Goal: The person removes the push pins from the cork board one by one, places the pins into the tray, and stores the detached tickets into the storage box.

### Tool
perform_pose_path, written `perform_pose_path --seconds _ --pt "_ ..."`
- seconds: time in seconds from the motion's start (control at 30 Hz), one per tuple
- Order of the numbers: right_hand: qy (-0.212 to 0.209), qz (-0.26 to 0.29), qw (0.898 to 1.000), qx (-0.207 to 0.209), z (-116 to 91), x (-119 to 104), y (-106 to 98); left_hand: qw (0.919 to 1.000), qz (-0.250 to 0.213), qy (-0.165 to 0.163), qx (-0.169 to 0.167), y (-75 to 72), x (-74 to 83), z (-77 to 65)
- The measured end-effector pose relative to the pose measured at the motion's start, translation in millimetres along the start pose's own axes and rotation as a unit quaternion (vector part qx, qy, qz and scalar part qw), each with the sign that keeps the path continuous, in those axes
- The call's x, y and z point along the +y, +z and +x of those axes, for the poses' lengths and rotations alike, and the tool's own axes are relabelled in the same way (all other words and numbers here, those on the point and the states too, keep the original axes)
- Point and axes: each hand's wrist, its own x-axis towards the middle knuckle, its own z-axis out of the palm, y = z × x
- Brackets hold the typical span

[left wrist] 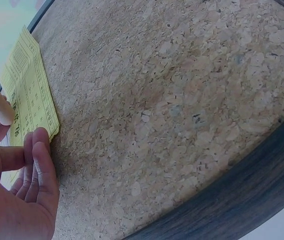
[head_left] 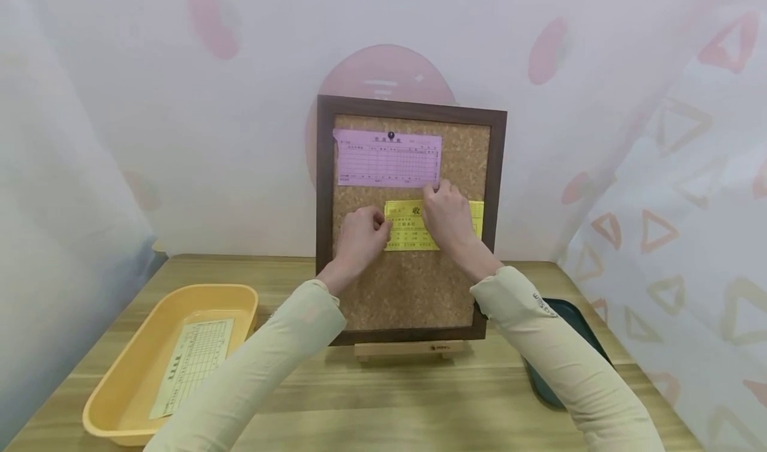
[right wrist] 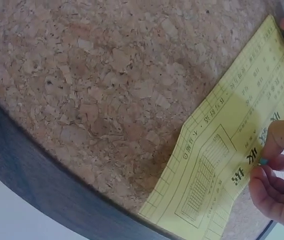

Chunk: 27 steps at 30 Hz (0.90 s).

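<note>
A framed corkboard stands upright on a small wooden stand. Against its right half lies a yellow receipt slip, its surface slightly bent in the right wrist view. My left hand pinches the slip's left edge between thumb and fingers. At the slip's top edge, my right hand pinches a small teal pushpin, mostly hidden by the fingertips. Above the slip, a purple form hangs on the cork from a black pushpin at its top.
To the left on the wooden table sits a yellow tray with a pale printed form inside. A dark green tray lies at the right, partly behind my right sleeve. Patterned white curtains surround the table.
</note>
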Motion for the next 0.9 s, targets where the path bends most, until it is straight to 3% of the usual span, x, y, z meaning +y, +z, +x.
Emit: perform_pose_path --seconds 0.13,0.47,0.9 --pt "-0.003 -0.007 1.000 0.000 -0.4 -0.4 1.8 1.0000 -0.001 -0.003 -0.002 0.1 0.5 -0.3" --pt "0.002 0.051 0.999 -0.004 0.1 4.6 2.4 1.0000 0.004 0.000 0.006 -1.0 -1.1 3.5" --pt "0.000 0.074 0.997 0.012 -1.5 7.1 4.2 1.0000 0.001 -0.004 0.002 -1.3 -1.2 3.4"
